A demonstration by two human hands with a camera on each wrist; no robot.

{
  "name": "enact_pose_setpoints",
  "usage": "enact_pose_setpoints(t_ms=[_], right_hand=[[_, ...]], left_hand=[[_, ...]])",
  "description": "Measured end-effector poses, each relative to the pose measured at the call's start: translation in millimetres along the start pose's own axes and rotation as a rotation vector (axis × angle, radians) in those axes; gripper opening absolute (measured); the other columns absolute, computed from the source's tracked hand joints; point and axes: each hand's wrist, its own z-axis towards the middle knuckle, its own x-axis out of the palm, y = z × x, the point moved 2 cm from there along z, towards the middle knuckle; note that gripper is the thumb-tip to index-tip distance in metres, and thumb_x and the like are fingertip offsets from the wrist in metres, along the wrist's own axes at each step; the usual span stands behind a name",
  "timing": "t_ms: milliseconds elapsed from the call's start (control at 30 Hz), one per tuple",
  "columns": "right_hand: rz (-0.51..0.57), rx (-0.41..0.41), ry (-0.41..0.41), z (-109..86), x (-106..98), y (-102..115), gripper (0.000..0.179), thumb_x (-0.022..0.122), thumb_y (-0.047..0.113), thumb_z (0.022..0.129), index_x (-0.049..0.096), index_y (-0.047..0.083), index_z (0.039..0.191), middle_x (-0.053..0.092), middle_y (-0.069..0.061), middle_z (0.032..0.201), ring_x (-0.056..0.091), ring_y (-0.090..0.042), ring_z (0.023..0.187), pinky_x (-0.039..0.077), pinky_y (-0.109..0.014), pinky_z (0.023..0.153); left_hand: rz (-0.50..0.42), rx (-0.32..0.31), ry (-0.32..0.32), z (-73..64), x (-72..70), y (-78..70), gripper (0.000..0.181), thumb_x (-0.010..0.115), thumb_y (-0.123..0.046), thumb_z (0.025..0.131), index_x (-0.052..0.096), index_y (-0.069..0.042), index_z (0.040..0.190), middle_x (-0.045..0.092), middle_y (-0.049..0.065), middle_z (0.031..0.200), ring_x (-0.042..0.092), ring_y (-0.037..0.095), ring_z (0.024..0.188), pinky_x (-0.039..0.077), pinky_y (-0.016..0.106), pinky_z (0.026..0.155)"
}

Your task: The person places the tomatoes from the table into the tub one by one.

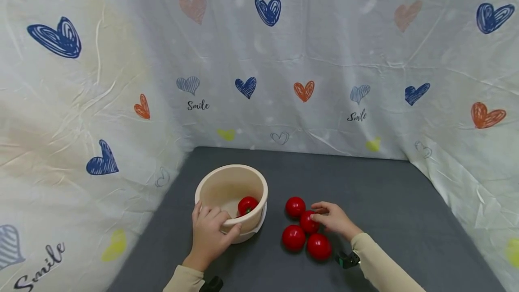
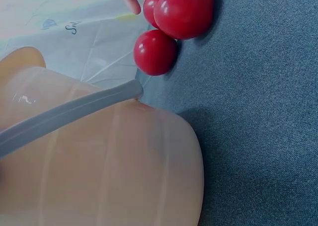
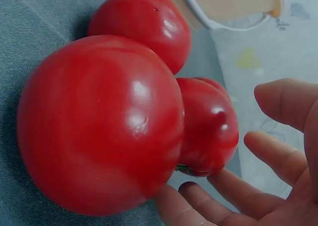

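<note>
Cream-coloured and round, a single bucket stands on the dark grey table, with one red tomato lying inside it near the wall on the right. Four more tomatoes sit in a close cluster on the table to the right of the bucket, which makes five in all. Of these four, one lies at the back left, one at the front left, one at the front right, and one between the back and front ones, nearest the right hand.

The left hand grips the near rim of the bucket, its fingers over the edge and its thumb on the outer side. The right hand is at the cluster, fingers apart around the far side of the middle tomato; whether they press on it, I cannot tell. One pale handle crosses the bucket's outer wall on the side facing the cluster.

Two beige sleeves reach in from below, and two black devices show at the wrists, one on each. Behind, a whitish curtain carries six dark blue hearts and the word "Smile" three times.
</note>
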Motion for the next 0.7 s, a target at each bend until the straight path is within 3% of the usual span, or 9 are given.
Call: enact_pose_setpoints(t_ms=[400,700], right_hand=[[0.05,-0.021,-0.035,5.1,10.2,-15.0,0.039,0.072,0.017,0.092,0.065,0.003,0.128,0.068,-0.02,0.125,0.067,-0.024,0.102,0.062,-0.039,0.07],[0.141,-0.068,-0.043,8.7,18.6,-21.2,0.036,0.068,0.011,0.092,0.066,0.002,0.127,0.07,-0.019,0.117,0.063,-0.017,0.083,0.056,-0.032,0.064]], left_hand=[[-0.004,-0.016,0.009,-1.7,1.9,0.6,0.027,0.068,-0.04,0.074,0.06,-0.016,0.066,0.056,0.002,0.065,0.051,0.025,0.077,0.029,0.074,0.104],[-0.004,-0.012,0.01,-1.2,-0.1,0.0,0.028,0.066,-0.041,0.076,0.061,-0.016,0.067,0.057,0.002,0.066,0.051,0.026,0.077,0.03,0.073,0.105]])
